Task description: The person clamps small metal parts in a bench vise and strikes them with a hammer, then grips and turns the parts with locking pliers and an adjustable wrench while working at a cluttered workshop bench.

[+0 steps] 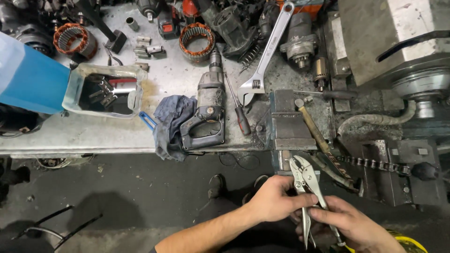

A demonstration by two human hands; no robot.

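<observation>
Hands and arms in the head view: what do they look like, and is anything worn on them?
Both are bare. The left hand has no glove, ring or watch in view, and its forearm is uncovered up to a dark sleeve edge at the bottom of the picture. The right hand is also gloveless; its wrist runs out of frame, so any sleeve there cannot be seen. No markings are visible.

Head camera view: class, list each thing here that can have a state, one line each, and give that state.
Locking pliers: jaws slightly apart, held by both hands, nose pointing to the bench.
Left hand: closed around the pliers.
Right hand: fingers on the pliers handles.
Adjustable wrench: lying flat, jaws open.
Power drill: lying on its side.
Cut-open plastic container: holds metal parts.
Blue rag: crumpled.
</observation>
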